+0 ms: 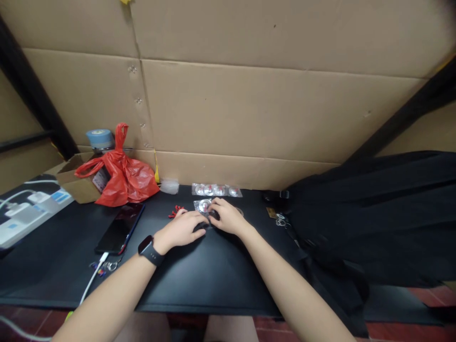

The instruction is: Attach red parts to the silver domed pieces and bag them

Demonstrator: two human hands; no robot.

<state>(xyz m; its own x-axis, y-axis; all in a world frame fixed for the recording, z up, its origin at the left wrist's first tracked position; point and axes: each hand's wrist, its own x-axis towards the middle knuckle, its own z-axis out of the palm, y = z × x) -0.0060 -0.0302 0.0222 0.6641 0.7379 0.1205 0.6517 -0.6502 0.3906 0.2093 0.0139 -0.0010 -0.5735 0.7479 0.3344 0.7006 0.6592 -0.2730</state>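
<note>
A round silver disc in a clear plastic wrapper (204, 205) lies on the black desk mat (210, 275), just ahead of my hands. My right hand (230, 217) reaches over the wrapper's right side, its fingers bent and closed at the edge. Beside it, my left hand (185, 227) is low over the mat, thumb apart from the fingers and fingertips close to the wrapper's lower edge. Small red pieces (175, 211) lie by the left fingers. Behind stands a row of similar wrapped silver discs (217, 190). Something round is partly hidden behind my right hand.
At left are a phone (120, 229) on a white cable (93, 278), a red plastic bag (130, 175), a cardboard box (80, 183) and a power strip (30, 216). A black bag (377, 218) fills the right side. Cardboard panels (242, 109) wall the back.
</note>
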